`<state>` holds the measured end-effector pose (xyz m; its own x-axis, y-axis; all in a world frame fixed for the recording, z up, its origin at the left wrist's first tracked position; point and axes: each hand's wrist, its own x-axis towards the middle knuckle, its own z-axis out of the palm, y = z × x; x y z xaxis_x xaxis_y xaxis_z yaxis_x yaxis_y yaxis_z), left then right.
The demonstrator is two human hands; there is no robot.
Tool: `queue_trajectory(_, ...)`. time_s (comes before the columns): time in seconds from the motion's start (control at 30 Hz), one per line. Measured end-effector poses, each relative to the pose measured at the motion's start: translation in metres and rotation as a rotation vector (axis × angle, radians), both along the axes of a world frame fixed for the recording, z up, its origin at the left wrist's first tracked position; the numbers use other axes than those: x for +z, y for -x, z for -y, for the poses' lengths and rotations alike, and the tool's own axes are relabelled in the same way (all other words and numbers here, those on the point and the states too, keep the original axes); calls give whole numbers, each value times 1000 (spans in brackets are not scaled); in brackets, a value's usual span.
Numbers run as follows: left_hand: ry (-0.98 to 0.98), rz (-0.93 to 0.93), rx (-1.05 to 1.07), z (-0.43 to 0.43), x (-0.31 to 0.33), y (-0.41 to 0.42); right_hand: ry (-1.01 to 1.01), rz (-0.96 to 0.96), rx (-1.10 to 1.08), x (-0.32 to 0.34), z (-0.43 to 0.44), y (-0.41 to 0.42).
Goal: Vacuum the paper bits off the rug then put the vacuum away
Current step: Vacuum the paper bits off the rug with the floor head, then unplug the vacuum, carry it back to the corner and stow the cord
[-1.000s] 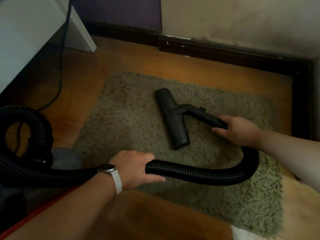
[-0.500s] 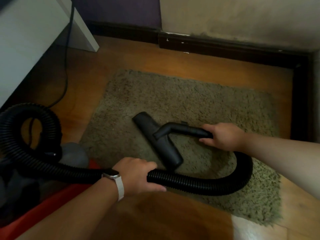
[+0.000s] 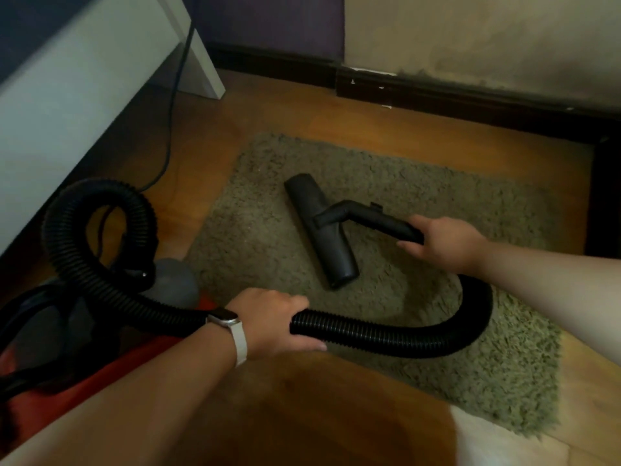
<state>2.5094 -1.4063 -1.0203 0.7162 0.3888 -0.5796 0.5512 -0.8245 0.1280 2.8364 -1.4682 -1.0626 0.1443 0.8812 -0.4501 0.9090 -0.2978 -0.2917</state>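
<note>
A shaggy olive rug (image 3: 420,331) lies on the wooden floor. The black vacuum nozzle (image 3: 321,230) rests flat on the rug's middle. My right hand (image 3: 443,242) grips the rigid black tube behind the nozzle. From there the ribbed black hose (image 3: 386,338) curves back toward me and left. My left hand (image 3: 272,322), with a white watch on the wrist, grips that hose near the rug's front edge. The hose loops up on the left to the red and black vacuum body (image 3: 50,348). I see no paper bits on the rug.
A white furniture panel (image 3: 67,95) stands on the left with a dark power cord (image 3: 171,129) running down past it. Dark skirting (image 3: 453,99) lines the wall behind the rug, and a dark upright edge (image 3: 605,196) bounds the right side.
The nozzle was pulled toward me across the rug, then pushed back away and to the right. Both hands kept their grips.
</note>
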Motion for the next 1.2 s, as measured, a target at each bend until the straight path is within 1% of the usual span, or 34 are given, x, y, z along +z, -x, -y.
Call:
queue_trajectory(0.1,-17,-44,-24,-2,-5,11,14,20,49,-5,-1,16)
queue_trajectory(0.2,-40,-51,-19,-10,-9,24,39,8,33,-10,-5,28)
queue_trajectory(0.3,-60,-54,-20,-19,-12,38,76,-43,0,-13,-9,36)
queue_trajectory(0.4,-83,-58,-36,-23,-16,49,139,-49,13,-19,-11,45)
queue_trajectory(0.53,-101,-28,-88,-18,-14,48,209,-15,20,-17,-12,52)
queue_trajectory(0.63,-100,21,-130,-17,-3,40,233,70,56,-9,-12,51)
queue_trajectory(0.73,-116,38,-236,-19,11,39,187,150,142,4,-12,52)
queue_trajectory(0.83,-156,44,-346,-31,34,50,147,155,213,25,-17,61)
queue_trajectory(0.93,-187,28,-339,-52,62,70,104,151,301,54,-28,81)
queue_trajectory(1.0,-251,36,-335,-69,75,87,33,124,375,73,-39,99)
queue_trajectory(1.07,-325,87,-353,-83,86,104,-35,91,454,93,-49,122)
queue_trajectory(1.13,-358,145,-343,-94,95,124,-89,69,533,110,-58,146)
queue_trajectory(1.2,-374,259,-312,-103,108,143,-142,74,605,126,-67,172)
